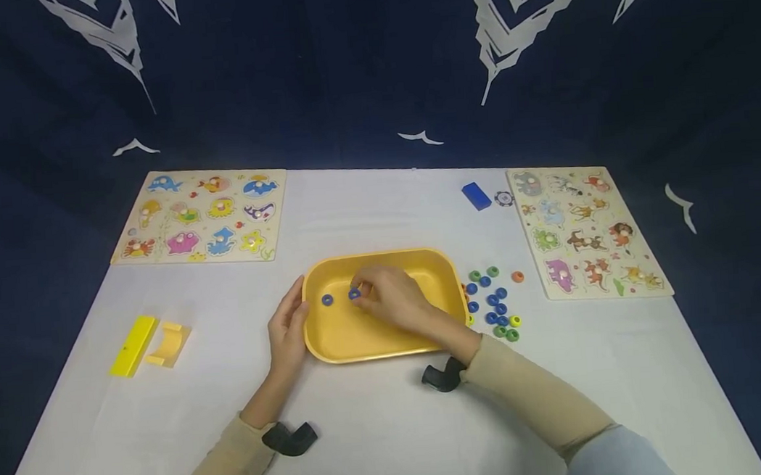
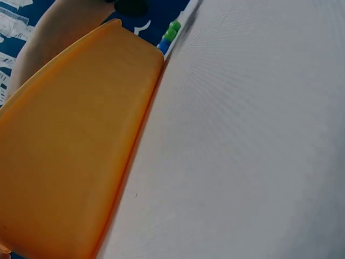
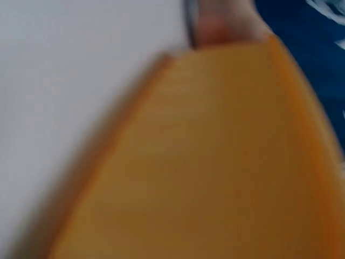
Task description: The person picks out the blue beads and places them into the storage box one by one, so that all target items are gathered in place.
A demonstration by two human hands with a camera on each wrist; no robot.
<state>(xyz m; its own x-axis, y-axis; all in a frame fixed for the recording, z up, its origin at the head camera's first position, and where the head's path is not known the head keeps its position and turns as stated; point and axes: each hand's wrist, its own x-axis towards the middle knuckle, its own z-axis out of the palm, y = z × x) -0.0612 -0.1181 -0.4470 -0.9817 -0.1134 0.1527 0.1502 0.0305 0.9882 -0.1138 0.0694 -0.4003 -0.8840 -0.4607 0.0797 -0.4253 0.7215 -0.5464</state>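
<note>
A yellow tray point(image 1: 388, 355) lies in the middle of the white table in the head view. My left hand point(image 1: 286, 330) rests against its left rim, fingers fairly straight along the outer side. Over the tray, my right hand point(image 1: 390, 295) pinches a small blue ring-shaped bead point(image 1: 354, 293) between thumb and fingertips. Another blue bead point(image 1: 327, 299) lies on the tray floor to the left of it. Both wrist views show mostly tray and tablecloth; the held bead is out of sight there, and the right one is blurred.
Several loose blue, green, yellow and orange beads point(image 1: 493, 300) lie right of the tray. Animal puzzle boards stand at back left point(image 1: 223, 225) and right point(image 1: 583, 239). A blue block point(image 1: 476, 196) lies by a round chip point(image 1: 504, 199). Yellow block point(image 1: 133, 346) and arch point(image 1: 169, 345) are left.
</note>
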